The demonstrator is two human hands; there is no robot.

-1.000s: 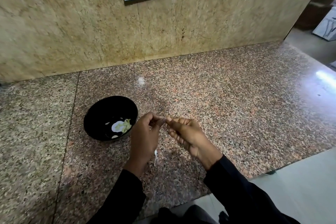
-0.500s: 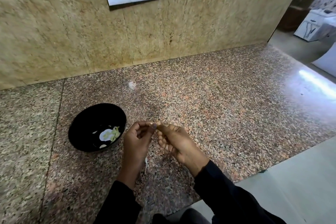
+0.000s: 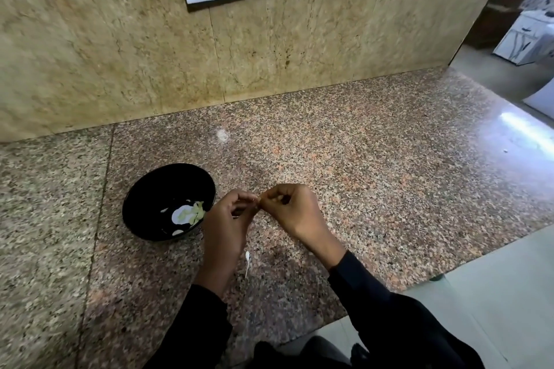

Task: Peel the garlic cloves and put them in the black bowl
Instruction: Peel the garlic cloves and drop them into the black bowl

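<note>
Speckled pink-grey granite desk (image 3: 374, 177) carries round black bowl (image 3: 144, 204), just left of left-hand fingers; pale peeled pieces lie inside. Left hand (image 3: 224, 228) and right hand (image 3: 292, 213) meet fingertip to fingertip above desk, fingers curled, pinching small garlic clove (image 3: 257, 200) between them, probably so skin can be pulled off from both ends. Clove nearly hidden; long axis and pointing cannot tell. Thin white peel strip (image 3: 247, 262) lies below left-hand fingers, near wrist.

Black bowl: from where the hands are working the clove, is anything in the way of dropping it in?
Nothing visible blocks it. The black bowl sits open-topped on the counter just beside the left hand, which meets the right hand at the fingertips. The clove itself is hidden between them.
</note>
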